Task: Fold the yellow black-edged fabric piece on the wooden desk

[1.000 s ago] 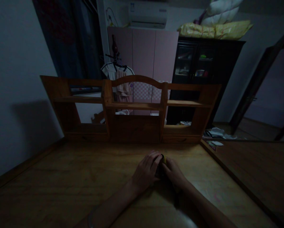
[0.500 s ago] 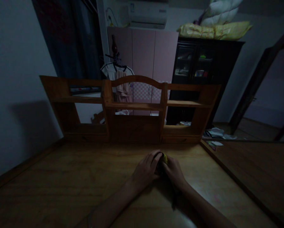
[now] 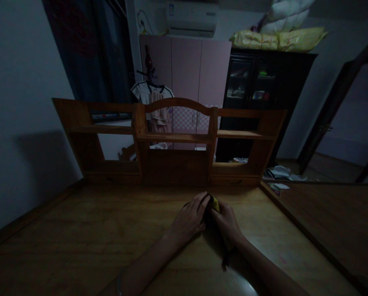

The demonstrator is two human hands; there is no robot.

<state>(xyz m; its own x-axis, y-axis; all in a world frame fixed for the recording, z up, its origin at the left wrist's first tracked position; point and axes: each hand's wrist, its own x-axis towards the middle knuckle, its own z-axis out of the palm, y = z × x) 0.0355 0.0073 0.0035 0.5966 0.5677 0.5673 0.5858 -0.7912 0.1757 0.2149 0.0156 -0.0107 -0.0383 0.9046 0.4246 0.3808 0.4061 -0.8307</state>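
Note:
My left hand curves over the left side of a small black-and-yellow object, its fingers wrapped on the dark part. My right hand grips the same object from the right, with the thumb near the yellow part. Most of the object lies hidden between both hands, and the dim light leaves its kind unclear. A dark strap-like piece hangs below my right wrist. Both hands are low over the wooden tabletop.
Across the back of the tabletop stands a wooden shelf unit. A raised wooden edge runs along the right side, and a white wall borders the left. Farther off are a pink wardrobe and a dark cabinet.
Both hands have shifted only slightly around the object. A bit more of its yellow part shows, a little farther right. The dark strap-like piece has moved slightly.

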